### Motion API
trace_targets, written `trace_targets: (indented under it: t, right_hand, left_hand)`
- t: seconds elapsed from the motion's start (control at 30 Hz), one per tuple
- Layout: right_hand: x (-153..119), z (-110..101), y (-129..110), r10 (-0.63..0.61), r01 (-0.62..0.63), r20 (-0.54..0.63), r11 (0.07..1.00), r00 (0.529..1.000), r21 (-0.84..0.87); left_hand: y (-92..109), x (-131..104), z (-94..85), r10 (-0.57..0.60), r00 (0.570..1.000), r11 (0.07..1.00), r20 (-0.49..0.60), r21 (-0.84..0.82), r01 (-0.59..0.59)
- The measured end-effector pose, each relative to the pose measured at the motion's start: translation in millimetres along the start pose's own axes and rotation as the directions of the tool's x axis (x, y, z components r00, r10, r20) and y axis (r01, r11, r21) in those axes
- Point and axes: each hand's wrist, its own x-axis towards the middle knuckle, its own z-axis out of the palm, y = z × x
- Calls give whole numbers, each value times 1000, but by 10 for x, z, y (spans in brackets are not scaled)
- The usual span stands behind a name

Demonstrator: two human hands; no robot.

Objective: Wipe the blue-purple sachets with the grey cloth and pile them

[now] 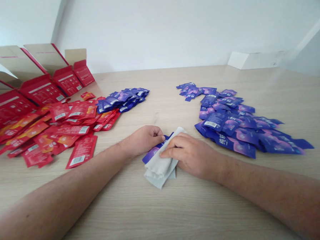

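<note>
A purple sachet (152, 153) lies on the table in front of me, partly covered by a folded pale cloth (162, 165). My left hand (145, 139) is closed, with thumb and fingers pinching the sachet's far end. My right hand (191, 154) grips the cloth, its fingers pressing the cloth onto the sachet. The sachet's right part is hidden under the cloth and fingers. Beyond my left hand lies a small pile of purple sachets (122, 98). To the right of my right hand spreads a larger pile of purple sachets (230, 121).
Red sachets (66, 125) are heaped at the left, touching the small purple pile. Behind them stand several red cardboard boxes (41, 88) with raised flaps. A white box (256, 59) rests at the back right against the wall. The wooden table (154, 220) runs back to the wall.
</note>
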Motion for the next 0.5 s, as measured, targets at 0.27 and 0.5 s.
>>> trace_targets:
  t: [0.27,0.5]
  right_hand:
    - [-2,9,-21,-35,35,7,999,999,9]
    - [-5,-12,41,107,-108,-42,994,993,-15]
  left_hand:
    - [12,-2,4,7,1000,1000,-5,1,-7]
    - [5,-8,9,-34,999,999,9,-10,34]
